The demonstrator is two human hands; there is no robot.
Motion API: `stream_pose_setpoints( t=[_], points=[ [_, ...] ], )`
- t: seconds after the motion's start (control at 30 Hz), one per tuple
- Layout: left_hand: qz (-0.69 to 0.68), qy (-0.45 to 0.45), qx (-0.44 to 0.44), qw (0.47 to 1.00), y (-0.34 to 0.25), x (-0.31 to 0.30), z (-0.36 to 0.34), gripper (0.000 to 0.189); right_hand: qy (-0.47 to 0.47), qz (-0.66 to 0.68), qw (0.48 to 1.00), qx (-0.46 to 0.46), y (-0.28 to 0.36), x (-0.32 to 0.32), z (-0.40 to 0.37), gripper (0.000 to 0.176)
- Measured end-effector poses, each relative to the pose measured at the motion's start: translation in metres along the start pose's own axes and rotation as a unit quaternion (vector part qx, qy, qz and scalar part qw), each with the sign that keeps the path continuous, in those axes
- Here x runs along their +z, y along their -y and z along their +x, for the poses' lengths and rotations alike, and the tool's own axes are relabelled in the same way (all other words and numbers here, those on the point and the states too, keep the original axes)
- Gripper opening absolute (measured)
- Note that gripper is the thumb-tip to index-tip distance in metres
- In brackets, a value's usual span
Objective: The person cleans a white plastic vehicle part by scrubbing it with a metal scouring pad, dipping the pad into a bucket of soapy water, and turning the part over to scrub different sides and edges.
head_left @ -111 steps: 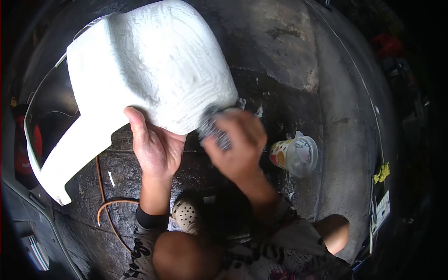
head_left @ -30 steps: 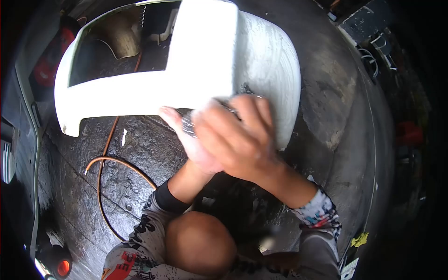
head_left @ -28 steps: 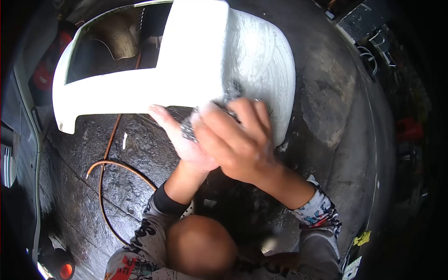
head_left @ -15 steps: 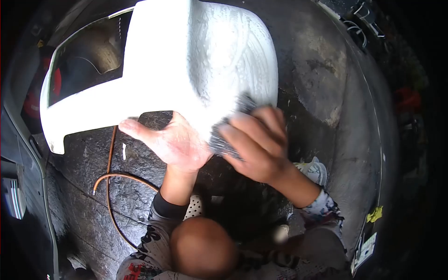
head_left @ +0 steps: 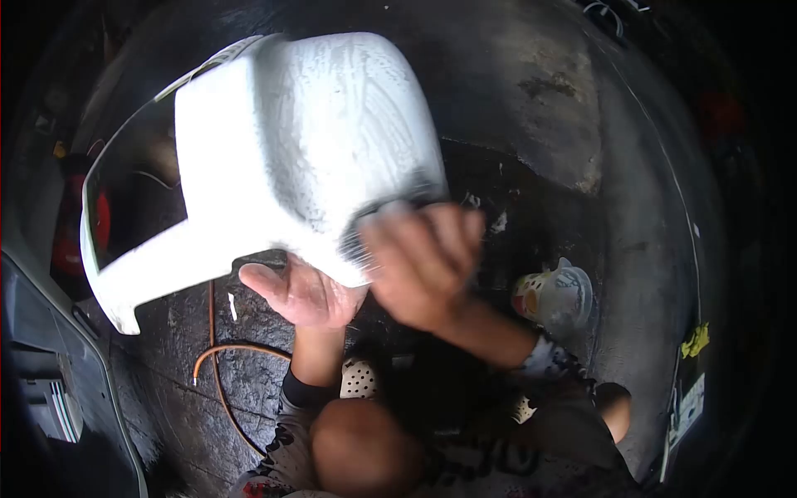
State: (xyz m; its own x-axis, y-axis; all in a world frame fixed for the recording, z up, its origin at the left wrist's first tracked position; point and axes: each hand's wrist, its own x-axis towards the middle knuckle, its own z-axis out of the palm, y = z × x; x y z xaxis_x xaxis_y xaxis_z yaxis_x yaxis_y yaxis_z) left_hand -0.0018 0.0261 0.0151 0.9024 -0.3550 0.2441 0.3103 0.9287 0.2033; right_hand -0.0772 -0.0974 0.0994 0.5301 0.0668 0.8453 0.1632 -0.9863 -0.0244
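A white moulded panel (head_left: 357, 108), with an open frame at its left end, is held up in front of me. Soapy-looking streaks cover its right part. Underneath its lower edge, my left hand (head_left: 320, 295) supports it with the palm up and thumb out to the left; the fingers are hidden behind it. My right hand (head_left: 423, 257) presses a dark grey scouring pad (head_left: 355, 242) against the lower right of the panel. That hand and the pad are blurred, and the fingers curl over the pad.
Right of my right arm stands a small tub (head_left: 552, 295) with whitish contents. An orange-brown hose (head_left: 214, 365) curls over the dark wet floor at the left. A grey panel (head_left: 75, 332) lies at the left edge, and a yellow scrap (head_left: 696, 340) at the right.
In the view, the white panel has shifted left and down and looks tilted differently. My right hand has moved left with the pad along it. More of the tub shows.
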Motion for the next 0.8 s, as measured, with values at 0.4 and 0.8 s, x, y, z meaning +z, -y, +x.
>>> stream_pose_setpoints(
  t=[0.4,0.8],
  points=[
    [-0.143,0.238,-0.131,0.952,0.008,-0.012,0.010,0.120,-0.048,0.005,0.999,0.024,0.000,0.024,-0.018,0.023],
    [0.008,0.011,-0.032,0.999,0.010,-0.011,0.010,0.137,-0.061,0.069,0.994,0.064,0.005,0.023,-0.030,0.026]
  ],
)
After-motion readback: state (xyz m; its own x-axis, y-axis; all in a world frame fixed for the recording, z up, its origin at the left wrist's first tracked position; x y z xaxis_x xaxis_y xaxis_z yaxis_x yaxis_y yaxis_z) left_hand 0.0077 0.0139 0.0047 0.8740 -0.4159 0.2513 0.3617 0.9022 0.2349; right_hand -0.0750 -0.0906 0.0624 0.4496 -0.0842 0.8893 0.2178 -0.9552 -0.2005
